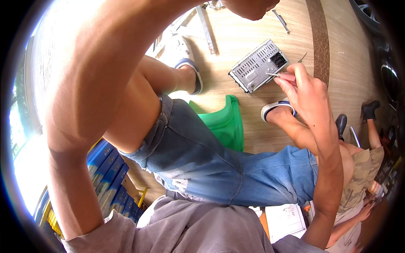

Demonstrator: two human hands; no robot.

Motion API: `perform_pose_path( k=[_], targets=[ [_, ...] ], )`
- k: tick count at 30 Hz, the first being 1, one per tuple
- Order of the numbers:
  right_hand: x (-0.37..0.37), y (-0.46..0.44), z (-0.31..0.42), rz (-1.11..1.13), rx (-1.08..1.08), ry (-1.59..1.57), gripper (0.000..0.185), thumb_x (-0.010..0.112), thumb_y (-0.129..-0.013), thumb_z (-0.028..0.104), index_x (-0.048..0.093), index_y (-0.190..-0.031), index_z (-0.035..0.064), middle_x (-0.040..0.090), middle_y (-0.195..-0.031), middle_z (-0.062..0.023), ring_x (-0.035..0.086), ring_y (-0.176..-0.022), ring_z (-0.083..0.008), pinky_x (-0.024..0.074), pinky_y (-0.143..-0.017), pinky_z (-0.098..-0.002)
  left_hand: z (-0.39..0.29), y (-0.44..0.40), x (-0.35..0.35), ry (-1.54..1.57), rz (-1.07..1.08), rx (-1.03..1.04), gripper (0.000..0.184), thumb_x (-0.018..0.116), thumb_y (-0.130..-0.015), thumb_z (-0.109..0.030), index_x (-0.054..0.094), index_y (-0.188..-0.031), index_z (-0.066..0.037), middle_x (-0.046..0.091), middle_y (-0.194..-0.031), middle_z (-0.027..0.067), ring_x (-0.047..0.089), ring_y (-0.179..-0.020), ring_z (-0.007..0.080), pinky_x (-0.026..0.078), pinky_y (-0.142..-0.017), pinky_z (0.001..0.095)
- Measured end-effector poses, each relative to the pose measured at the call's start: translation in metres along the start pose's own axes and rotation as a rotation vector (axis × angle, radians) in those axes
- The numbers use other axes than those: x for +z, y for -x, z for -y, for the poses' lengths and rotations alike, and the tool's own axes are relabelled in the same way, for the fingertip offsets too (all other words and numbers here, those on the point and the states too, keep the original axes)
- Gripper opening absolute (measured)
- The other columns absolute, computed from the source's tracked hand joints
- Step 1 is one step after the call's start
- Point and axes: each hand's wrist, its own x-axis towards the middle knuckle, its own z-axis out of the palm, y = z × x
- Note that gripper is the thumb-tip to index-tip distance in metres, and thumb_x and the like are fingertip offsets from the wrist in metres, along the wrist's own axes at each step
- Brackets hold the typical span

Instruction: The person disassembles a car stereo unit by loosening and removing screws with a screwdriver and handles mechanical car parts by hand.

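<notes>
A metal-cased car stereo [258, 63] lies on the tiled floor, its slotted side up and a black connector socket at one corner. My right hand [310, 90] pinches a screwdriver [287, 76] with a reddish handle. Its thin metal tip lies over the stereo's case; whether it touches cannot be told. At the top edge, my left hand [252, 7] is mostly cut off, with its fingers hidden. A slim tool with a green part [302, 57] shows just beyond my right hand.
A metal tool [281, 21] lies on the floor farther off. Metal legs of a stand [205, 29] rise beside my shoe. A green plastic stool [225, 124] is below my legs. Blue boxes [107, 168] stand at left. Another person [363, 181] sits at right, near a dark vehicle.
</notes>
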Motion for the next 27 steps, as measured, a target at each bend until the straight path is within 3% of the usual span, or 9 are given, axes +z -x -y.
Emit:
perform_pose_path(
  k=[2,8,17,20,27],
  targets=[
    [0.002,-0.002,0.002,0.006,0.042,0.035,0.032,0.072,-0.097,0.030,0.060,-0.104,0.0013,0.073,-0.091,-0.0229,0.071,-0.080,-0.0436,0.0564,-0.067,-0.0489,0.001,0.007,0.005,-0.009,-0.053,0.038,0.035,0.049,-0.089,-0.005,0.070,-0.115,0.004,0.072,-0.119,0.0219,0.069,-0.111,0.0304,0.053,-0.099,0.0437],
    [0.007,-0.008,0.012,-0.016,0.119,0.135,0.041,0.076,-0.093,0.040,0.064,-0.092,0.0005,0.072,-0.081,-0.0236,0.071,-0.075,-0.0437,0.0563,-0.063,-0.0504,0.005,0.021,0.008,0.020,-0.072,0.053,0.035,0.050,-0.089,-0.008,0.070,-0.117,0.002,0.071,-0.118,0.0199,0.069,-0.108,0.0305,0.055,-0.096,0.0434],
    [0.000,-0.019,0.027,0.076,0.243,-0.029,0.034,0.078,-0.093,0.027,0.065,-0.093,-0.0047,0.072,-0.080,-0.0236,0.072,-0.073,-0.0412,0.0562,-0.064,-0.0473,0.001,0.063,0.022,0.064,-0.153,-0.036,0.035,0.050,-0.090,-0.010,0.070,-0.117,0.001,0.071,-0.118,0.0184,0.068,-0.106,0.0307,0.055,-0.094,0.0432],
    [0.019,-0.019,0.002,-0.049,0.201,-0.131,0.032,0.079,-0.095,0.027,0.068,-0.094,-0.0029,0.070,-0.070,-0.0110,0.064,-0.057,-0.0140,0.0529,-0.051,-0.0307,0.001,0.078,0.027,0.078,-0.169,-0.073,0.035,0.050,-0.090,-0.010,0.070,-0.118,0.000,0.071,-0.118,0.0178,0.068,-0.105,0.0307,0.055,-0.093,0.0432],
    [0.017,-0.014,0.001,-0.042,0.209,-0.146,0.032,0.078,-0.096,0.028,0.069,-0.099,-0.0032,0.070,-0.071,-0.0088,0.065,-0.061,-0.0100,0.0534,-0.052,-0.0279,0.000,0.097,0.035,0.096,-0.192,-0.128,0.036,0.050,-0.090,-0.012,0.070,-0.118,-0.001,0.071,-0.118,0.0166,0.068,-0.103,0.0308,0.055,-0.091,0.0430]
  ],
)
